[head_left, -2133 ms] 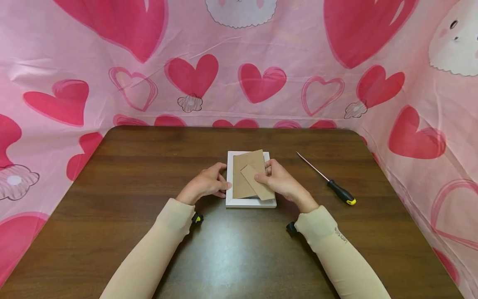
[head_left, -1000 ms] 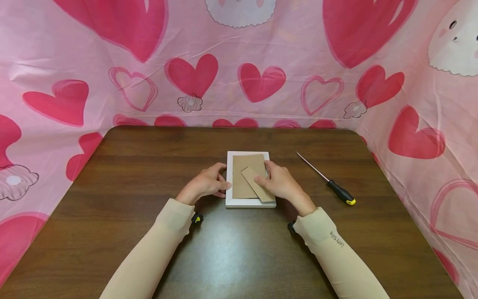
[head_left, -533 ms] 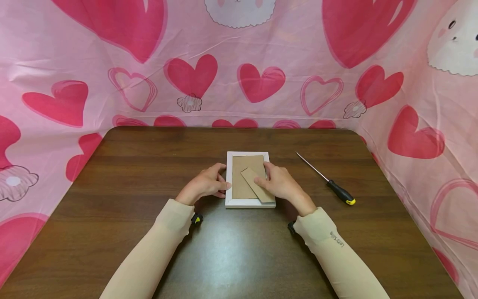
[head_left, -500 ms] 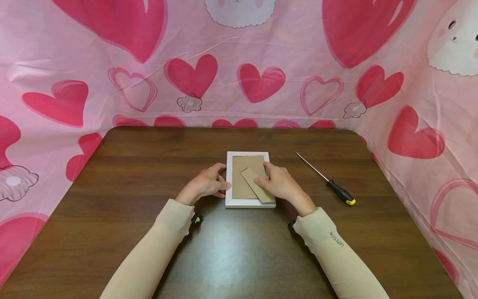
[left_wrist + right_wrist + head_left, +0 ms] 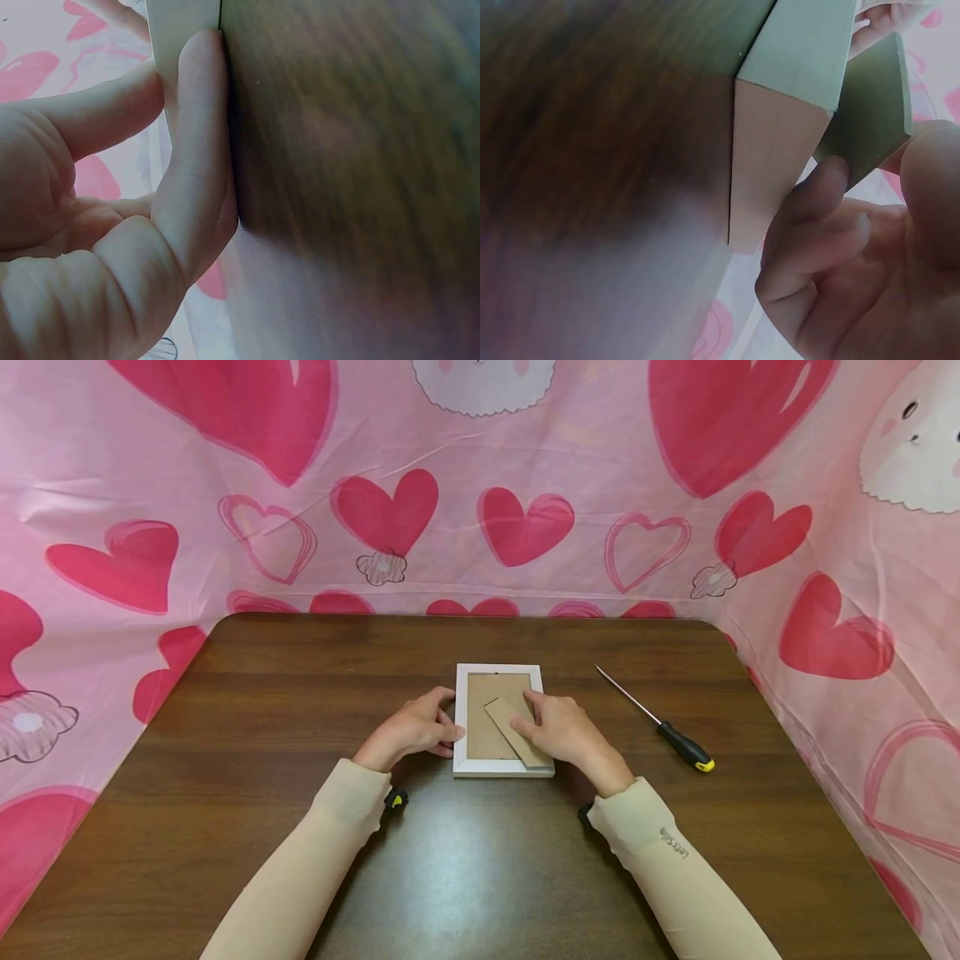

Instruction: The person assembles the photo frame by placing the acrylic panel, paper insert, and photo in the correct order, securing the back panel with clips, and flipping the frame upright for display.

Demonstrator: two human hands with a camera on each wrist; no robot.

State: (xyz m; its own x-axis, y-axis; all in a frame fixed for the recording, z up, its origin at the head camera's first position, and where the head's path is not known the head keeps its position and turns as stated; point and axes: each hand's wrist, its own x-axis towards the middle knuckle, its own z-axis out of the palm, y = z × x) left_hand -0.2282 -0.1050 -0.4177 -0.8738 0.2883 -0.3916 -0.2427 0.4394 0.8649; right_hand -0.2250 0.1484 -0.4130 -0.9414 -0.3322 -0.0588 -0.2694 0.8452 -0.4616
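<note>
A white picture frame (image 5: 462, 693) lies face down on the wooden table, with a brown backing board (image 5: 482, 689) seated inside its opening. Hinged on that board, an easel stand (image 5: 513, 731) slants down to the lower right corner and sticks up from the frame in the right wrist view. My left hand (image 5: 412, 724) holds the frame's left side, thumb on the upper edge, a finger laid along the side wall. Between thumb and fingers my right hand (image 5: 566, 727) pinches the stand; its index fingertip is at the right edge of the board.
A screwdriver (image 5: 656, 721) with a black and yellow handle lies to the right of the right hand, its tip pointing away. Pink heart-patterned cloth (image 5: 525, 527) hangs behind and along both sides of the table (image 5: 322, 668).
The backing board, skewed and overhanging the frame's far rim earlier, has straightened and slid down inside the opening. My right index finger has shifted left onto the board's edge. Left hand unmoved.
</note>
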